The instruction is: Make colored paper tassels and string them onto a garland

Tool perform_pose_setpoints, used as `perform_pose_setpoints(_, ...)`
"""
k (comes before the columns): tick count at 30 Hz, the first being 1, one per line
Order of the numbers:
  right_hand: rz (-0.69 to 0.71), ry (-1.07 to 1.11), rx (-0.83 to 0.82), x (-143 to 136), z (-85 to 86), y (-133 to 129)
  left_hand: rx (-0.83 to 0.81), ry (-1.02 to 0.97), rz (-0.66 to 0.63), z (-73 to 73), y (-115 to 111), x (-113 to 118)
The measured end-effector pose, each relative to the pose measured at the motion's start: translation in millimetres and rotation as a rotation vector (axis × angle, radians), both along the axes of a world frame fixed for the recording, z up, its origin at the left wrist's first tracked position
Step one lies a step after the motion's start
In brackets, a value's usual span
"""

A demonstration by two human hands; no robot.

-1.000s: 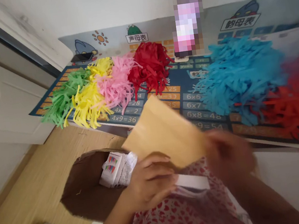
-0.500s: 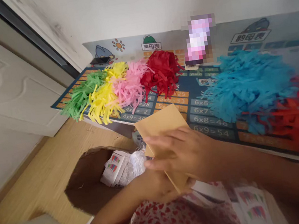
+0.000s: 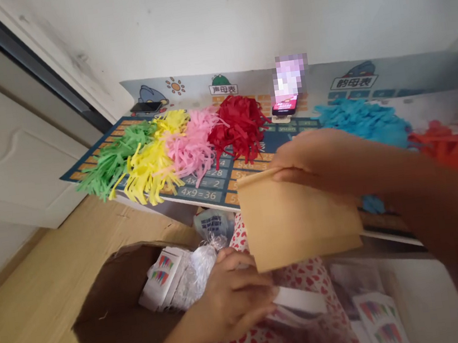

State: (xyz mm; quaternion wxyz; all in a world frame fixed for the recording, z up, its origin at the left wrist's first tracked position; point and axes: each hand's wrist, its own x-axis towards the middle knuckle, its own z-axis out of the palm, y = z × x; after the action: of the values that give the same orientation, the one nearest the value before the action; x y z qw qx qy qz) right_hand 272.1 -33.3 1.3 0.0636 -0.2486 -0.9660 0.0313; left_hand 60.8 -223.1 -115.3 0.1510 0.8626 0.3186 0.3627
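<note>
A tan paper envelope [image 3: 298, 218] hangs from my right hand [image 3: 315, 154], whose fingers pinch its upper edge at the table's front. Below and left of it, my left hand [image 3: 236, 291] is curled over my lap, closed round a white flat strip [image 3: 298, 298] that sticks out to the right. Fringed paper bundles lie on the table mat: green [image 3: 119, 155], yellow [image 3: 150, 168], pink [image 3: 194, 145] and dark red [image 3: 240, 125]. Blue fringe [image 3: 363, 120] and orange-red fringe [image 3: 454, 147] are at the right, partly behind my right arm.
An open cardboard box [image 3: 113, 316] at the lower left holds white printed packets [image 3: 165, 278] and clear plastic. A lit phone [image 3: 289, 87] stands at the table's back; a dark phone [image 3: 147, 107] lies at the left. Printed packets [image 3: 379, 317] are at the lower right.
The envelope has moved right, its broad side now showing. My right hand has risen to its upper edge. My left hand has come away from the envelope, with the white strip showing beside it.
</note>
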Motion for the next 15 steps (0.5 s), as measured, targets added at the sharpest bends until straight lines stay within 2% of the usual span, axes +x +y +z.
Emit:
perform_pose_setpoints(4, -0.117, -0.153, -0.114, 7.6, -6.0, 2.3, -0.045, -0.039, -0.054, -2.3, -2.4, -3.3)
perform_pose_setpoints(8, -0.188, -0.163, -0.181, 1.4, -21.5, -2.4, -0.056, -0.035, -0.067, -4.4, -2.9, 0.2)
perform_pose_setpoints(13, -0.002, -0.106, -0.555, 1.9, -41.8, -16.5, -0.049, -0.019, 0.065, -5.1, -4.1, -1.3)
perform_pose_setpoints(15, 0.057, -0.11, -0.687, 3.0, -52.4, -22.1, -0.048, -0.008, 0.072, -4.4, -4.1, -2.0)
